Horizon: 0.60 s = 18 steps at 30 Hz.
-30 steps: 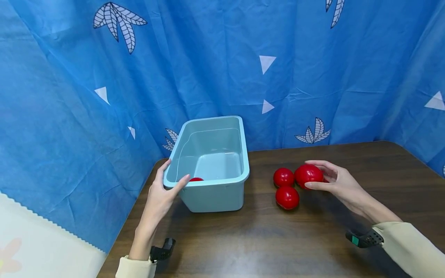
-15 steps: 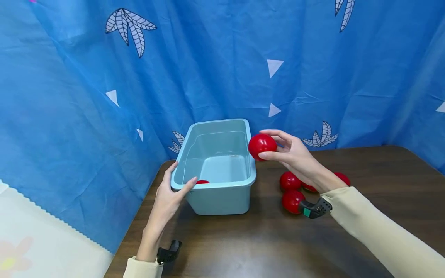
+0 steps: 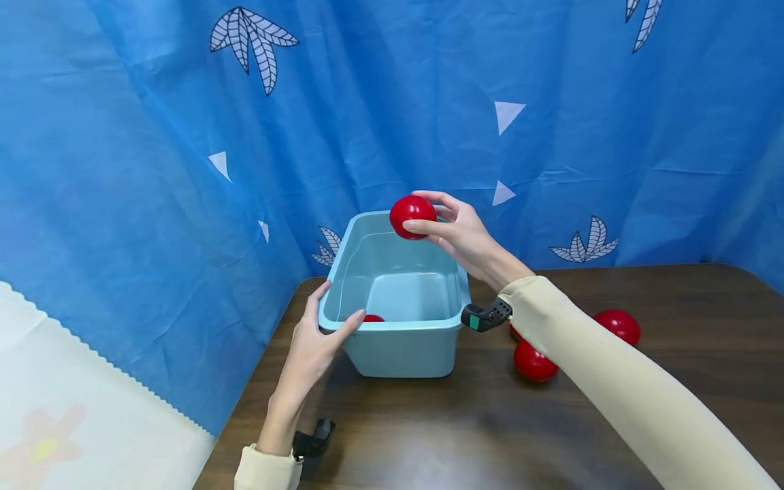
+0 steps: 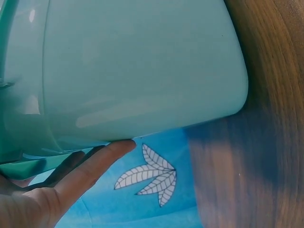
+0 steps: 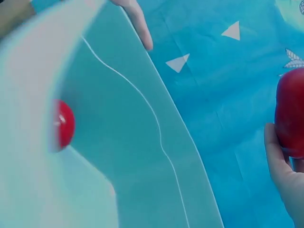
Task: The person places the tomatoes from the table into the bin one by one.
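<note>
My right hand (image 3: 468, 235) holds a shiny red round fruit (image 3: 413, 217), apple- or tomato-like, between thumb and fingers. It is above the far right part of a light teal plastic bin (image 3: 401, 354). The right wrist view shows the same red fruit (image 5: 292, 111) at its right edge, with part of the hand under it. My left hand (image 3: 314, 347) grips the bin's near left corner, its thumb at the front rim. In the left wrist view, fingers (image 4: 95, 166) lie along the bin's outer wall. Inside the bin is another red fruit (image 5: 65, 123), mostly hidden in the head view.
On the dark wooden table (image 3: 416, 435), right of the bin, lie more red fruits (image 3: 535, 361), partly hidden by my right sleeve (image 3: 612, 381). A blue patterned curtain (image 3: 392, 122) hangs behind the bin. White cloth (image 3: 79, 395) is at the lower left.
My right hand has lifted a red fruit off the table and carried it left over the bin. The left hand keeps its grip on the bin. The head view has shifted slightly left.
</note>
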### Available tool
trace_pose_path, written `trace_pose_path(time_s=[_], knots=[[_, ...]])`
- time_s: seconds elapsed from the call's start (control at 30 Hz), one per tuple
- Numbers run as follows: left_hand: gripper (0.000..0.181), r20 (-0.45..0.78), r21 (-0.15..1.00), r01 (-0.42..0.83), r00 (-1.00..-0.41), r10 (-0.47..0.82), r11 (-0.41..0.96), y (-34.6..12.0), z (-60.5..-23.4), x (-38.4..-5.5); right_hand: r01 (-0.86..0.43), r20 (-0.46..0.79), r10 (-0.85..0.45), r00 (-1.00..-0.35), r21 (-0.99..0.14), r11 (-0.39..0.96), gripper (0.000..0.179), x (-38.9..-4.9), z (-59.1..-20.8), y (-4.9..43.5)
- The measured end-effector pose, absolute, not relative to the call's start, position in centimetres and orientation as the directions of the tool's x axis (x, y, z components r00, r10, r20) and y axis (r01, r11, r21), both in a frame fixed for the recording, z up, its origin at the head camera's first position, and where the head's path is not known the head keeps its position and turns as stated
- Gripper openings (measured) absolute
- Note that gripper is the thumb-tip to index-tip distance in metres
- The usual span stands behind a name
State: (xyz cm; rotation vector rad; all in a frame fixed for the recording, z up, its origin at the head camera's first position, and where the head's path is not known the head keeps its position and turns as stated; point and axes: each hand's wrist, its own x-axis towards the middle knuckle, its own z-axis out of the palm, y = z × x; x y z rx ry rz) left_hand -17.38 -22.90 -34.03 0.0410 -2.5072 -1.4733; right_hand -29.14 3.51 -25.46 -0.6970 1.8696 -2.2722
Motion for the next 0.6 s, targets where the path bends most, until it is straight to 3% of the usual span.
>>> trace_pose_path(time_s=[0.6], knots=[[0.094,0.206,0.869,0.111,-0.967,-0.149,0.481,-23.0,-34.5,-17.7,-0.175,0.219,-0.325,-0.920,-0.972,-0.159,0.066,-32.6,-26.6,0.6]])
